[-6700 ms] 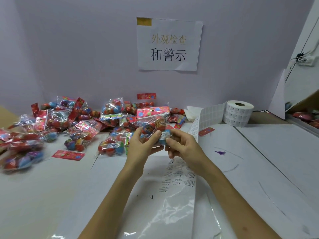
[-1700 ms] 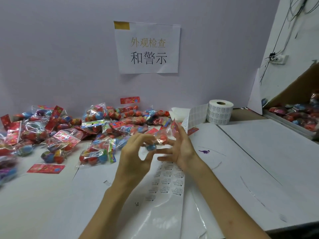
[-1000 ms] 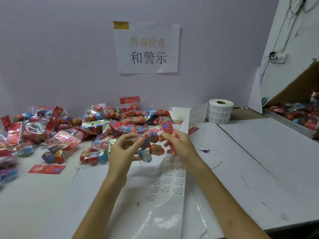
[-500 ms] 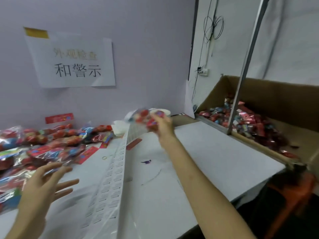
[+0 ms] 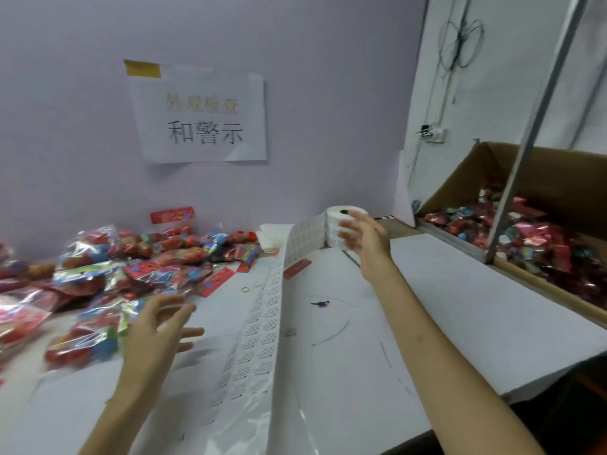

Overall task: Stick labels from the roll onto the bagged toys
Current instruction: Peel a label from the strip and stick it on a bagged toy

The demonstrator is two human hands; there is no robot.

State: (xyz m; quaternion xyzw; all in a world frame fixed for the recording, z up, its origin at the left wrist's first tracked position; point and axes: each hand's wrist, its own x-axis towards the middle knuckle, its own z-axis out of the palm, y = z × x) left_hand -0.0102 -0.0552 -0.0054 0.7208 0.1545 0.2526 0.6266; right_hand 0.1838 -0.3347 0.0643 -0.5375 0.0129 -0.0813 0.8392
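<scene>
Judging by the two empty hands, the step in hand is fetching the next bag. The left hand [image 5: 157, 333] hovers over the near edge of the heap of clear plastic bags of red and blue toys [image 5: 138, 267] on the left of the white desk [image 5: 460, 307]. Its grip is wide, fingers spread, holding nothing. The right hand [image 5: 364, 238] hangs in front of the white roll of printed labels [image 5: 333, 224] at the back of the desk, its grip also loose and holding nothing.

The long strip of labels on glossy backing [image 5: 262, 326] runs from the roll towards the person, between the two arms.

To do this well, the left hand should take a single bag, probably the nearest one [image 5: 82, 343], by its edge, so that its neighbours do not slide. It should then carry the bag over the strip. The right hand had better come down to the strip than pull at the roll, lift one label by a corner, and lay it on a flat stretch of film, smoothing outward. The brown cardboard box [image 5: 558, 172] on the right holds more bags.
</scene>
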